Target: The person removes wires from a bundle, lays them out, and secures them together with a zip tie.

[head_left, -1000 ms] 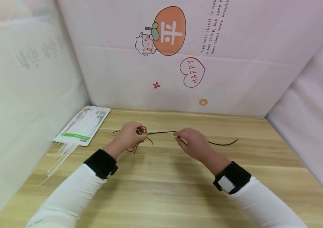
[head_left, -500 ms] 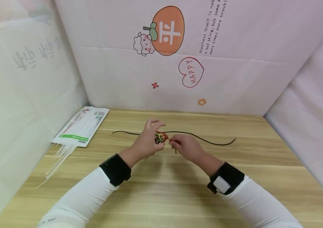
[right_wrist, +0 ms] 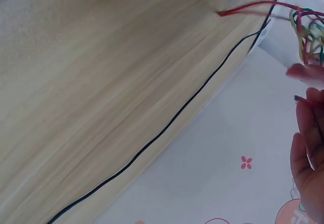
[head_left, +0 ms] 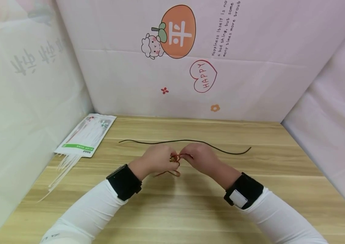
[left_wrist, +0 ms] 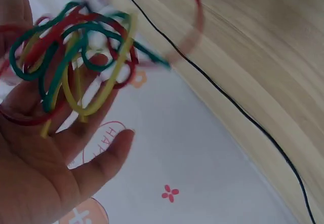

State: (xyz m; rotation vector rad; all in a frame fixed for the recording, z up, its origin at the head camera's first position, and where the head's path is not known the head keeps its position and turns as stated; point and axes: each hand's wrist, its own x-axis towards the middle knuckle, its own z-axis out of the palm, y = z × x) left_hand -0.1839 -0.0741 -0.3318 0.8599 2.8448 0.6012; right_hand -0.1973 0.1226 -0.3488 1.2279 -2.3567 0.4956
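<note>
A tangled bundle of thin red, green and yellow wires [left_wrist: 43, 49] hangs in loops at the fingers of my left hand [head_left: 159, 158], which holds it just above the table. Close on the right, my right hand [head_left: 202, 160] pinches the end of a red wire [head_left: 184, 155] drawn from the bundle. That cut end pokes out between its fingers in the right wrist view. Another red wire loop [head_left: 176, 173] dangles below the left hand. Behind both hands, a long black wire [head_left: 187, 140] lies wavy on the table, touched by neither.
A white packet [head_left: 88, 134] lies at the table's left, with white strips [head_left: 65, 169] sticking out of its near end. White printed sheets [head_left: 123, 84] wall in the wooden table [head_left: 178, 217] at the back and both sides.
The left hand has moved right with the wire bundle. My right hand has left the black wire, which now lies fully on the table, and pinches a red wire instead.
</note>
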